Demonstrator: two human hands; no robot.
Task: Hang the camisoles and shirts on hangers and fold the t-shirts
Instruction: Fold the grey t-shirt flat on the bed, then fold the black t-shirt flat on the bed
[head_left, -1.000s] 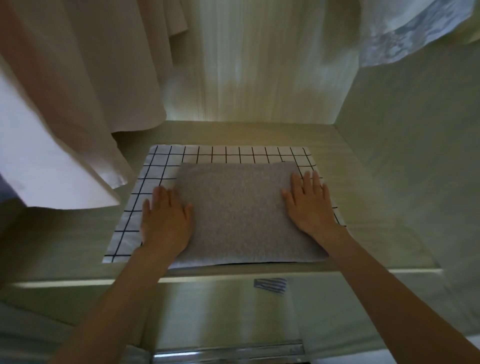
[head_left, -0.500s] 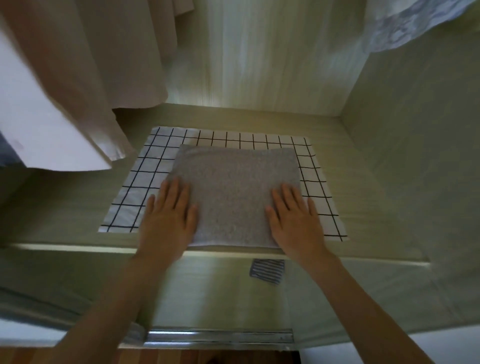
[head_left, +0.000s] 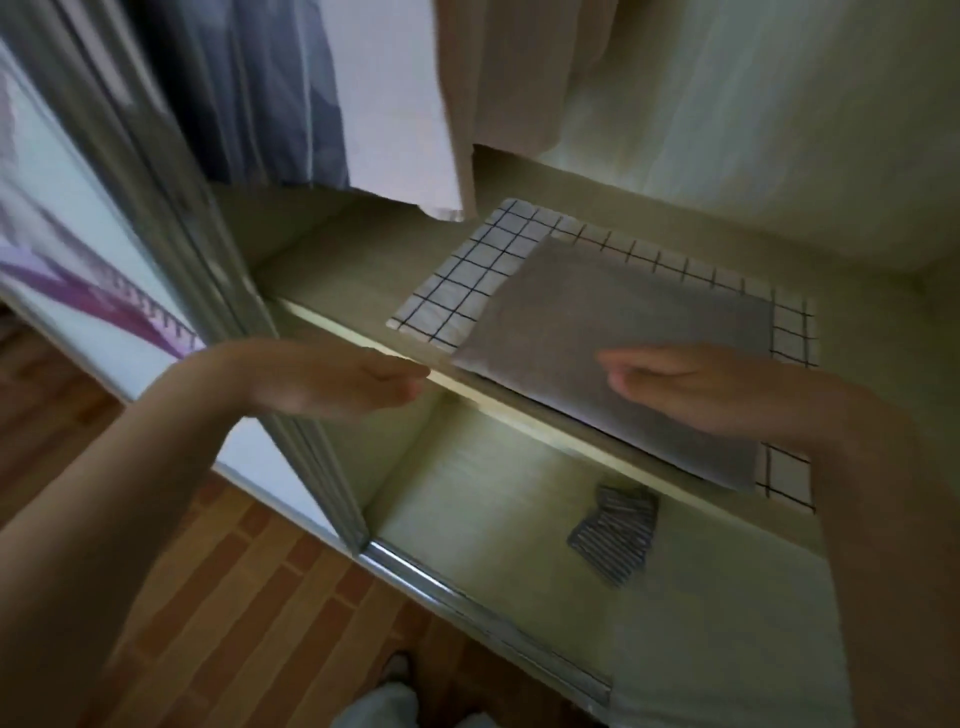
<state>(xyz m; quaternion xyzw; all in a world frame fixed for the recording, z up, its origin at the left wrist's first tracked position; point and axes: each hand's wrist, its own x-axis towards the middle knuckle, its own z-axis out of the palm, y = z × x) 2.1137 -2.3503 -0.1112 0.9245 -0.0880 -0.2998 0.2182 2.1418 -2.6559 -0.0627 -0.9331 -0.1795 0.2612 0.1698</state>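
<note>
- Head view: a folded grey t-shirt (head_left: 623, 353) lies on a folded grid-check garment (head_left: 467, 280), both on a wardrobe shelf (head_left: 332, 265) toward 1 o'clock.
- Left hand (head_left: 343, 379), at 9 o'clock of the t-shirt, has loose fingers and holds nothing.
- Right hand (head_left: 691, 384) hovers over the t-shirt's near edge, fingers relaxed, empty.
- Hanging clothes (head_left: 363, 104) drape at 12 o'clock.
- A small striped cloth (head_left: 613, 535) lies on the lower shelf at 5 o'clock.
</note>
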